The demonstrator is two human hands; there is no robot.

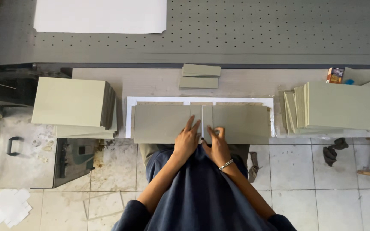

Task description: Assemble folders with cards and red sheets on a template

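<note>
Head view: grey-green boards (161, 123) flat on white sheet (129, 115) under both hands (187, 141).

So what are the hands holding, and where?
Nothing is gripped: left hand and right hand press flat on the narrow middle strip between grey boards.

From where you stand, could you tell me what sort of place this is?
Probably a bookbinding or box-making workshop: stacks of grey boards flank the bench, a perforated machine bed runs behind it, and both hands press boards onto a white sheet.
</note>
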